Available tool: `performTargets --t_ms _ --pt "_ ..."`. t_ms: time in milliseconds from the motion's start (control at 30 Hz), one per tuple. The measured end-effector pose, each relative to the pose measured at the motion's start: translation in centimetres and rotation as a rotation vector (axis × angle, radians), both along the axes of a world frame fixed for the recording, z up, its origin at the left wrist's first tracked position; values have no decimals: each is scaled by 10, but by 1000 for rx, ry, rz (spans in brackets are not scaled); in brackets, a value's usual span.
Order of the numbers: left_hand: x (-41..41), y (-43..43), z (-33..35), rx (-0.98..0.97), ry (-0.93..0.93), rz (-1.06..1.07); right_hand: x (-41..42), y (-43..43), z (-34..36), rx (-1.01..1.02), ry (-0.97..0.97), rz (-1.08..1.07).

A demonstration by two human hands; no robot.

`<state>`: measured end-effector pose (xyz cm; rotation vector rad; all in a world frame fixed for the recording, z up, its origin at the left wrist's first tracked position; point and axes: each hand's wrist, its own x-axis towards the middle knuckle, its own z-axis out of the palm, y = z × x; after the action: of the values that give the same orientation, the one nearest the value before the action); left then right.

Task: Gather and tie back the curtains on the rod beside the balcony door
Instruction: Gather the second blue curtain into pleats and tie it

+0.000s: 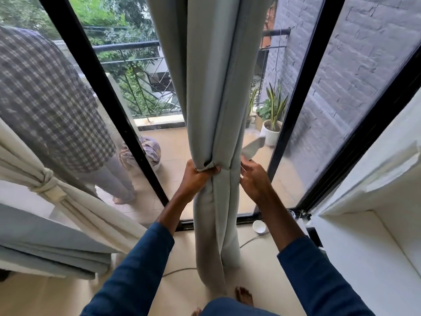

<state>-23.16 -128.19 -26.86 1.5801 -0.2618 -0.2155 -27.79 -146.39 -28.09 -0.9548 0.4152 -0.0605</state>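
Note:
A pale grey curtain [214, 92] hangs gathered into a thick column in front of the glass balcony door [303, 124]. My left hand [197, 176] grips the bundle from the left at about mid height, fingers curled round its folds. My right hand [252, 179] is at the bundle's right side and pinches the end of a grey tie-back band [252, 145] that sticks out up and to the right. At the left a cream curtain [75, 201] is bound with a knotted cream tie [49, 183].
A person in a checked shirt [47, 106] stands on the balcony behind the glass at left. Potted plants [272, 126] stand outside at right. A small white bowl [259, 226] and a cable lie on the floor. A white ledge [373, 224] is at right.

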Motion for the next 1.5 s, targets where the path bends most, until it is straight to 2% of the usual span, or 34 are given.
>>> performTargets --t_ms 133,267,500,533,667,733,833,1033,1133,1300,1500 --pt "7 -8 -8 53 -46 75 -22 -3 0 26 -115 -21" --pt "10 -11 -7 165 -127 211 -40 -1 3 -173 -185 -163" --pt "9 -12 0 282 -240 342 -65 -9 13 -402 -285 -253" --pt "7 -14 0 288 -254 375 -66 -8 15 -475 -279 -267" --pt "-5 -30 -3 308 -317 394 -69 20 15 -1052 -328 -316" --pt "-11 -36 -10 390 -366 360 -68 44 16 -1152 -288 -264" --pt "-21 -34 -21 468 -492 284 -61 62 18 -1169 -245 -196" --pt "-39 -11 -19 319 -560 87 -57 49 28 -1104 -237 -98" --pt "-44 4 -23 217 -539 112 -57 45 25 -961 -224 -25" --pt "-49 14 -22 170 -650 226 -60 48 23 -924 -242 46" --pt "-56 15 -28 384 -781 182 -73 51 27 -988 -277 6"
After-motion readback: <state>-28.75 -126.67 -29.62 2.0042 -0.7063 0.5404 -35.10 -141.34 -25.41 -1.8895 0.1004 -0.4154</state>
